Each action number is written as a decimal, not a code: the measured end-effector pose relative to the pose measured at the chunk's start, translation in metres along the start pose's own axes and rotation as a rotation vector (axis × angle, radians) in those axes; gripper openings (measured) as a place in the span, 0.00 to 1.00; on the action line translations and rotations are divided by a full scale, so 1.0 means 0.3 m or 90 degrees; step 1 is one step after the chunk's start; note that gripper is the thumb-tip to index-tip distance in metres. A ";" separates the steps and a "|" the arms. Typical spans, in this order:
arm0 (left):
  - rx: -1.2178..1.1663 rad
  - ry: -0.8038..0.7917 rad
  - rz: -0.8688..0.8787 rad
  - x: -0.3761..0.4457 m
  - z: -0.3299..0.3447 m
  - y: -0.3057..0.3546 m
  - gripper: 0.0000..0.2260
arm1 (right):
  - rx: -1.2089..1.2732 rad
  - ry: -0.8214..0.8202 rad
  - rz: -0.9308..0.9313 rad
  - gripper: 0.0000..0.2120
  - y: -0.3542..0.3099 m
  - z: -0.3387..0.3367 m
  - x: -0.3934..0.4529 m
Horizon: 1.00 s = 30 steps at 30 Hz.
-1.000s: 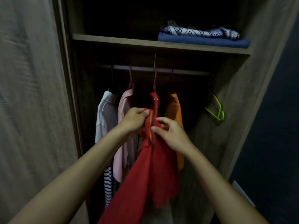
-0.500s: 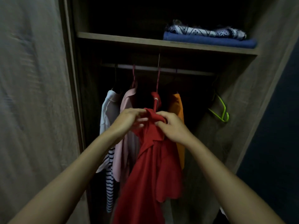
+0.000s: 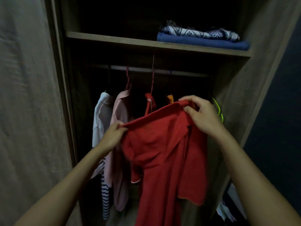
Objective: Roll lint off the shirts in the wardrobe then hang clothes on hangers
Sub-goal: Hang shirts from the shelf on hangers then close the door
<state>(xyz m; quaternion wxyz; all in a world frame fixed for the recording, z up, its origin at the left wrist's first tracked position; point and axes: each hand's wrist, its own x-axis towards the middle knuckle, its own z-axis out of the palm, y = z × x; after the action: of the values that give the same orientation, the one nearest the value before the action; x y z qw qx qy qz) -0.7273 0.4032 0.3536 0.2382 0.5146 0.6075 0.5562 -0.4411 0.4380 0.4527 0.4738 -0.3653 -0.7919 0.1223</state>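
Observation:
A red shirt (image 3: 164,154) hangs spread in front of the open wardrobe, stretched between both hands at its top edge. My left hand (image 3: 113,136) pinches the left end of that edge. My right hand (image 3: 201,114) grips the right end, held higher. Part of the shirt's collar (image 3: 149,100) sits on a red hanger (image 3: 152,82) hooked over the rail (image 3: 146,70). Behind it hang a white shirt (image 3: 101,121), a pink shirt (image 3: 119,115) and an orange garment (image 3: 170,97), mostly hidden.
A striped garment (image 3: 105,196) hangs low at the left. An empty green hanger (image 3: 218,110) hangs at the rail's right end. Folded blue and patterned cloth (image 3: 202,38) lies on the upper shelf (image 3: 114,39). The wardrobe door (image 3: 29,111) stands open on the left.
Both hands were close together at the shirt's collar under the hanger. They have moved apart, the right one up and to the right, spreading the top edge of the red shirt.

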 end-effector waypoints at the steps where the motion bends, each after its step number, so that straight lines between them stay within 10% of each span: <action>1: 0.019 0.037 0.007 0.009 -0.011 0.025 0.06 | -0.080 -0.003 0.002 0.13 0.021 -0.017 -0.010; 9: 0.310 -0.071 0.179 0.018 -0.053 0.139 0.12 | -0.145 0.084 0.106 0.09 0.149 -0.072 -0.062; 13: 0.522 0.036 0.222 0.015 -0.063 0.111 0.05 | -0.151 0.099 0.124 0.09 0.164 -0.056 -0.071; 22: 0.158 -0.270 0.027 -0.017 -0.130 0.270 0.19 | -0.225 0.127 0.179 0.09 0.198 -0.067 -0.041; 30: 0.322 -0.014 0.228 0.063 -0.043 0.298 0.17 | -0.289 0.052 0.230 0.11 0.211 0.013 -0.012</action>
<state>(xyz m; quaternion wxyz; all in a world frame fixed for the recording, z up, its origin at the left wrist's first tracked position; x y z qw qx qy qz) -0.7129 0.4011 0.4449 0.0072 0.6626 0.6237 0.4147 -0.4140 0.4807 0.4142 0.3819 -0.6016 -0.7015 0.0096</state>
